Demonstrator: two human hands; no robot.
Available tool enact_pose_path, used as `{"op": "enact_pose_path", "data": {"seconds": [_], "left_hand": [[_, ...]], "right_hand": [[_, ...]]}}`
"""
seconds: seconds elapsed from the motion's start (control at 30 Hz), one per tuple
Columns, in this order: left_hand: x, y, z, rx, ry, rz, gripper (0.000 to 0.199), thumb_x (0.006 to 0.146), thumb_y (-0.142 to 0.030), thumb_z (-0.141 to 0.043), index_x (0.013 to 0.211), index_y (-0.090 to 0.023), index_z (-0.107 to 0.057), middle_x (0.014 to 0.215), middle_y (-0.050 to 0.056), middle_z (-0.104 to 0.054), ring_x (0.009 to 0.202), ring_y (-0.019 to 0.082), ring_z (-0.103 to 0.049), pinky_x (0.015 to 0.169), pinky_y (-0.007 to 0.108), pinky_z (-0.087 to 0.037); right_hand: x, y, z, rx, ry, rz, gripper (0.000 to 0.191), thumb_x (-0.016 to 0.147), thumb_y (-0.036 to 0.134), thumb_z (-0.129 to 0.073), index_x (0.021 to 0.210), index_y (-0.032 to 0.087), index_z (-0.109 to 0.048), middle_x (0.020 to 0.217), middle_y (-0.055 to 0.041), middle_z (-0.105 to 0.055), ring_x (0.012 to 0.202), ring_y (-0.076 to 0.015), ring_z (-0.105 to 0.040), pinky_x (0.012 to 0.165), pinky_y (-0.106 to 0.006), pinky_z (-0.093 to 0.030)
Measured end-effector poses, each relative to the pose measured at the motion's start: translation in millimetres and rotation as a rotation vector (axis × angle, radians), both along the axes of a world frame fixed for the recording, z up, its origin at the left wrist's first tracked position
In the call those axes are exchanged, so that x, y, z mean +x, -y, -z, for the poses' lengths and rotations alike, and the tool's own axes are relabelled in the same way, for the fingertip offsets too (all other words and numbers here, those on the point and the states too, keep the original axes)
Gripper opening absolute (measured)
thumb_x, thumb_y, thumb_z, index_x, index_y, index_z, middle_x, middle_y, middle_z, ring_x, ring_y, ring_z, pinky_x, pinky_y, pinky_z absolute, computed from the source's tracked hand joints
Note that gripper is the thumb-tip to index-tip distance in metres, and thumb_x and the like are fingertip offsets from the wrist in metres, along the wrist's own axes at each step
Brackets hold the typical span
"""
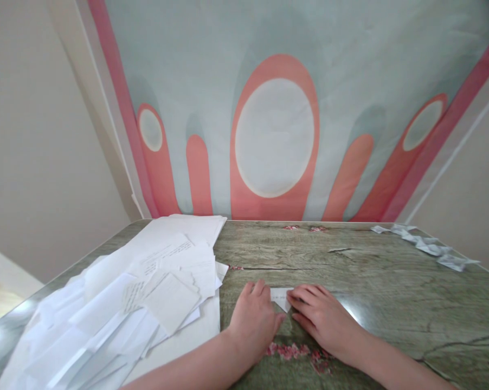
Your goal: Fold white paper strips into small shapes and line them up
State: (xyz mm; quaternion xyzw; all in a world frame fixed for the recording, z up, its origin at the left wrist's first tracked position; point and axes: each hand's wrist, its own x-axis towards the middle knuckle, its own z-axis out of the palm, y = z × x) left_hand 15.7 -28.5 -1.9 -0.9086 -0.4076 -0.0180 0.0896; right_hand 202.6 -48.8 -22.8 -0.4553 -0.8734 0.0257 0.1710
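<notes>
A small piece of folded white paper (281,297) with a line of print lies on the table between my hands, a triangular point toward me. My left hand (254,316) is closed at its left side, fingers curled over the edge and thumb near the lower point. On the opposite side, my right hand (325,316) has its fingertips pressed together on the paper's right corner. Both hands cover the outer ends of the paper, so its full shape is hidden.
Loose printed and blank sheets (147,292) are heaped at the left, over larger white sheets. Several small folded paper pieces (425,245) lie in a row at the far right edge. The wood-patterned table (370,260) meets a backdrop (275,206) with red arch shapes.
</notes>
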Motion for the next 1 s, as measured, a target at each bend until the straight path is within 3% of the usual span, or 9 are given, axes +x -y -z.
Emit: {"op": "enact_pose_path", "data": {"seconds": [0.17,0.27,0.37,0.5,0.77,1.0], "left_hand": [[-3.9,-6.5,-2.1,-0.046,0.047,0.005,0.025,0.085,-0.032,-0.053,0.091,-0.011,-0.066,0.090,0.012,-0.062,0.093,0.026,-0.052,0.081,0.039,-0.040],[-9.6,-16.0,0.7,-0.121,0.185,-0.003,0.017,0.087,-0.023,-0.049,0.090,-0.016,-0.064,0.090,0.008,-0.061,0.089,0.022,-0.053,0.080,0.035,-0.041],[-15.1,-25.8,6.8,-0.181,0.368,-0.033,0.019,0.085,-0.027,-0.053,0.102,-0.021,-0.060,0.101,0.005,-0.058,0.095,0.021,-0.051,0.084,0.032,-0.041],[-17.6,-32.8,14.2,-0.266,0.505,-0.079,0.021,0.080,-0.031,-0.060,0.098,-0.021,-0.059,0.099,0.004,-0.056,0.097,0.021,-0.050,0.086,0.032,-0.040],[-16.7,-33.8,19.5,-0.352,0.552,-0.103,0.019,0.070,-0.027,-0.068,0.085,-0.019,-0.059,0.089,0.003,-0.057,0.089,0.021,-0.052,0.080,0.032,-0.040],[-17.6,-33.7,17.2,-0.404,0.596,-0.079,0.016,0.069,-0.028,-0.070,0.078,-0.019,-0.059,0.082,-0.001,-0.060,0.081,0.018,-0.053,0.074,0.028,-0.037]], "right_hand": [[1.3,-1.7,3.6,-0.011,0.000,-0.006,0.025,0.086,0.018,-0.053,0.111,0.020,-0.059,0.109,-0.0046,-0.060,0.102,-0.0217,-0.050,0.088,-0.039,-0.041],[3.6,-1.8,9.2,0.007,-0.030,-0.023,0.027,0.087,0.019,-0.052,0.113,0.020,-0.057,0.111,-0.0053,-0.059,0.103,-0.0221,-0.049,0.089,-0.039,-0.041],[5.3,-1.7,13.3,0.028,-0.072,-0.043,0.028,0.087,0.020,-0.051,0.115,0.020,-0.057,0.113,-0.0053,-0.059,0.106,-0.0220,-0.048,0.091,-0.039,-0.040],[4.5,-0.9,11.9,0.040,-0.137,-0.028,0.026,0.088,0.021,-0.051,0.113,0.021,-0.058,0.109,-0.0057,-0.060,0.104,-0.0219,-0.050,0.090,-0.039,-0.041],[6.3,-1.9,10.3,-0.042,-0.305,0.033,0.020,0.091,0.022,-0.045,0.095,0.025,-0.065,0.095,-0.0029,-0.063,0.090,-0.0184,-0.056,0.082,-0.036,-0.043],[12.1,-8.0,19.9,-0.124,-0.410,0.097,0.023,0.087,0.033,-0.053,0.106,0.023,-0.060,0.103,-0.0059,-0.059,0.096,-0.0210,-0.054,0.084,-0.035,-0.044]]}}
